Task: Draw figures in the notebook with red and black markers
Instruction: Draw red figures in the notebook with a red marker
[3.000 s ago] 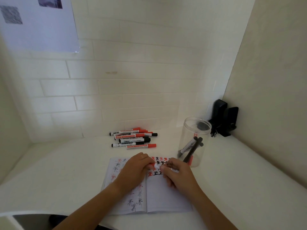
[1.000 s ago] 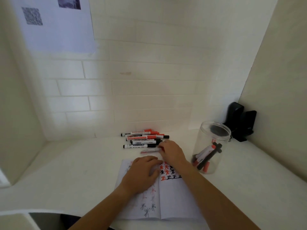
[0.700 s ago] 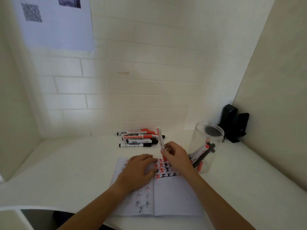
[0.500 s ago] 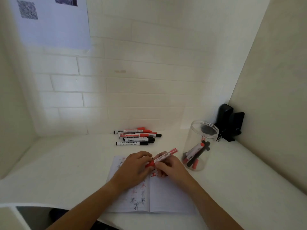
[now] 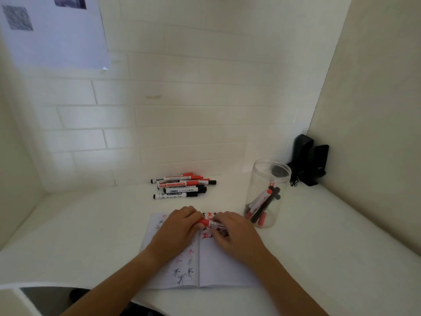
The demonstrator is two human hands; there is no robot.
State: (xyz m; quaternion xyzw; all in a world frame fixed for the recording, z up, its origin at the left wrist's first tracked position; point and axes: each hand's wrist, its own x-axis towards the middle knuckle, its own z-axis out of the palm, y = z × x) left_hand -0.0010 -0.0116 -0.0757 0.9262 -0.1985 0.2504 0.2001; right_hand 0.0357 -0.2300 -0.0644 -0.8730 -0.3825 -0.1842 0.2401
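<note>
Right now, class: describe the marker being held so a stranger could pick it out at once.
Find the open notebook on the white desk. Above its centre fold, the left hand and right hand meet on one red marker. It alone is off the desk; the others lie piled behind or stand in the clear jar.

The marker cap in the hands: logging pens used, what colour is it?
Red; the marker cap shows between the left hand and right hand in the head view.

notebook (image 5: 218, 265) – matt white paper | jar (image 5: 268, 192) – clear glossy plastic | table (image 5: 91, 224) – smooth white
</note>
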